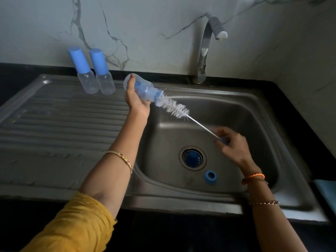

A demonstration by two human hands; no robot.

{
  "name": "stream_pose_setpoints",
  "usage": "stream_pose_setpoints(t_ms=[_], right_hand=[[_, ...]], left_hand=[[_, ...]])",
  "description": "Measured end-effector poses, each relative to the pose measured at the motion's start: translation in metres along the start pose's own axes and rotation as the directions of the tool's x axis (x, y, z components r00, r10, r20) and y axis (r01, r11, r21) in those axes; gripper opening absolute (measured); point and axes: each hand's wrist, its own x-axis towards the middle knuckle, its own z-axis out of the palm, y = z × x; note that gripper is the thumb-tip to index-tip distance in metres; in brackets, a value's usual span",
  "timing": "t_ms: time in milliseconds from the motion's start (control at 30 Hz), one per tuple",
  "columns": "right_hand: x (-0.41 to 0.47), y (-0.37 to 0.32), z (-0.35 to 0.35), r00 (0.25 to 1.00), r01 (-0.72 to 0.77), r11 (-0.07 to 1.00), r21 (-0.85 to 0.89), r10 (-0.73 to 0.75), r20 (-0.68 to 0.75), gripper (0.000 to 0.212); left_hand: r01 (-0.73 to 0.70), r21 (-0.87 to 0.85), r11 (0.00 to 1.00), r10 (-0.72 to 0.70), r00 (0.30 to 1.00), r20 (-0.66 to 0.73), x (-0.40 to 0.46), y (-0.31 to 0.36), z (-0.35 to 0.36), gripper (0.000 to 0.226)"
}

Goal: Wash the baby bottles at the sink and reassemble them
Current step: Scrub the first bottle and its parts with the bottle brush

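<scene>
The left hand (136, 99) grips a clear plastic baby bottle (141, 87); the right hand (231, 144) pinches the white bristled bottle brush (174, 106), its tip inside the bottle's mouth.

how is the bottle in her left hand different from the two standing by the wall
The held bottle is uncapped and tilted on its side, a bottle brush entering its mouth; the two standing bottles are upright on the drainboard with blue caps on. The left hand grips the held one; nothing touches the pair. All have clear plastic bodies.
</scene>
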Motion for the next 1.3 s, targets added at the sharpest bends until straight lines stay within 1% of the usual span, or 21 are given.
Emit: stream_pose_setpoints(t_ms=[67,167,233,300,367,433,467,567,667,700,767,833,933,967,1033,1100,1167,1200,1233,1267,1300], right_hand=[[-0.004,0.009,-0.004,0.982,0.033,0.983,-0.178,-0.065,-0.176,0.016],[-0.008,0.008,-0.002,0.930,-0.030,0.987,-0.159,-0.030,-0.366,0.013],[-0.011,0.002,0.006,0.924,-0.059,0.989,-0.133,0.004,-0.383,0.015],[-0.010,-0.004,0.008,0.958,-0.078,0.993,-0.089,0.050,-0.284,0.016],[-0.008,-0.008,0.011,0.995,-0.089,0.983,0.161,0.096,-0.036,0.019],[-0.008,-0.015,0.013,0.958,-0.260,0.856,0.447,0.170,0.233,0.028],[-0.007,-0.017,0.014,0.924,-0.346,0.789,0.508,0.194,0.328,0.029],[-0.008,-0.014,0.011,0.904,-0.390,0.733,0.557,0.191,0.381,0.028],[-0.009,-0.013,0.002,0.961,-0.226,0.800,0.555,0.090,0.261,0.022],[-0.010,-0.012,0.001,0.982,-0.130,0.863,0.487,0.044,0.184,0.019],[-0.011,-0.006,0.004,0.999,0.040,0.987,0.154,-0.035,-0.036,0.014],[-0.010,0.000,0.005,0.945,0.142,0.979,-0.147,-0.178,-0.275,0.015],[-0.006,0.005,0.001,0.771,0.278,0.915,-0.293,-0.394,-0.500,0.010],[-0.006,0.006,0.000,0.753,0.279,0.913,-0.298,-0.401,-0.522,0.009],[-0.009,0.005,0.002,0.800,0.212,0.951,-0.225,-0.301,-0.519,0.009],[-0.011,0.000,0.006,0.916,0.078,0.997,-0.017,-0.079,-0.393,0.014],[-0.007,-0.005,0.007,0.989,-0.093,0.925,0.369,0.129,-0.073,0.023],[-0.004,-0.007,0.006,0.964,-0.267,0.809,0.524,0.211,0.164,0.028],[-0.002,-0.008,0.003,0.884,-0.453,0.678,0.579,0.257,0.391,0.031],[-0.001,-0.008,0.001,0.795,-0.585,0.579,0.568,0.269,0.543,0.032],[-0.001,-0.005,0.000,0.745,-0.640,0.545,0.541,0.268,0.611,0.032]], left_hand=[[0.008,0.011,1.000,-0.008,1.000,0.016,0.000,-0.004,-0.002,0.035],[0.006,0.069,0.998,-0.007,1.000,0.026,-0.001,-0.011,-0.004,0.041],[-0.019,0.094,0.995,0.018,1.000,0.010,-0.001,-0.011,-0.003,0.049],[-0.072,0.097,0.993,0.070,0.997,0.021,0.001,-0.005,0.002,0.040],[-0.094,0.092,0.991,0.087,0.994,0.069,0.004,0.000,0.008,0.025],[-0.050,0.064,0.997,0.038,0.983,0.177,-0.001,0.004,0.016,0.026],[-0.030,0.042,0.999,0.020,0.973,0.230,-0.004,0.004,0.020,0.029],[-0.023,0.006,1.000,0.020,0.962,0.271,-0.007,0.006,0.026,0.036],[-0.023,0.018,1.000,0.018,0.973,0.230,-0.004,0.011,0.020,0.025],[-0.023,0.051,0.998,0.012,0.980,0.199,-0.003,0.011,0.018,0.022],[-0.035,0.151,0.988,0.017,0.993,0.116,0.000,0.012,0.016,0.026],[-0.053,0.209,0.977,0.046,0.998,0.035,0.001,0.012,0.011,0.036],[0.004,0.278,0.961,0.012,0.998,-0.055,0.002,0.007,0.001,0.046],[0.030,0.308,0.951,-0.008,0.998,-0.070,0.002,0.004,-0.002,0.045],[0.057,0.329,0.942,-0.030,0.996,-0.085,0.003,0.001,-0.009,0.044],[0.076,0.277,0.958,-0.064,0.997,-0.051,0.003,0.001,-0.015,0.048],[0.088,0.172,0.981,-0.099,0.993,0.058,-0.002,0.002,-0.020,0.059],[0.094,0.111,0.989,-0.107,0.988,0.115,-0.005,0.003,-0.020,0.070],[0.107,0.073,0.992,-0.117,0.981,0.158,-0.007,0.002,-0.021,0.085],[0.109,0.065,0.992,-0.119,0.976,0.180,-0.008,0.002,-0.022,0.098],[0.109,0.071,0.992,-0.121,0.975,0.189,-0.009,0.001,-0.022,0.105]])
